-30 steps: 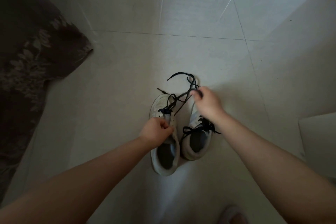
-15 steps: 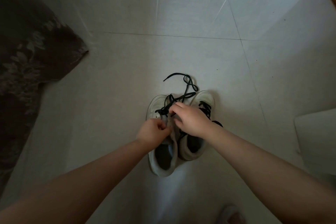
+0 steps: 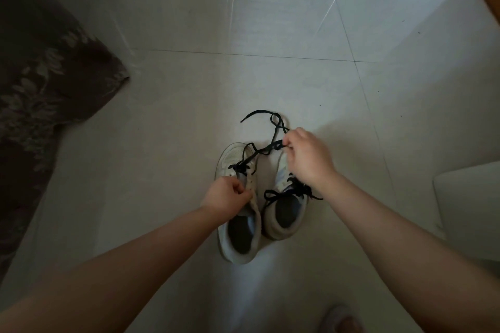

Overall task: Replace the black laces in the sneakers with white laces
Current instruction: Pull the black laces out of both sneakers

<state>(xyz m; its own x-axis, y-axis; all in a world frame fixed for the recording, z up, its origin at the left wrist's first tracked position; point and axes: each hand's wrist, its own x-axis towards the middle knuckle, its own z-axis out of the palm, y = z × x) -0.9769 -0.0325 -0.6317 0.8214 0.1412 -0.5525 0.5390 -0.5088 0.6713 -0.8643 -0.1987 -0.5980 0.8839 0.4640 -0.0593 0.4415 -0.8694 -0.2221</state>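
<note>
Looking down past both forearms, we see a pair of white sneakers standing side by side on the pale tiled floor, toes pointing away from us. Our left hand is curled tight around the tongue of the left sneaker, pinching it at the top of the lacing area. Our right hand is raised above the toe of the right sneaker, its fingers and thumb closed in a pinch on the black lace. From that pinch the lace runs down and toward our left hand to the lowest eyelets of the left sneaker, where it bunches just beyond our left knuckles; its free end loops out on the floor beyond our right hand. The upper eyelets of the left sneaker appear bare. The right sneaker is partly hidden under our right wrist, and its own black lace is tied in a bow just beside that wrist. Well off to the left of our left hand lies a dark patterned fabric. Out past our right forearm we see a pale, rounded object that we cannot identify.
</note>
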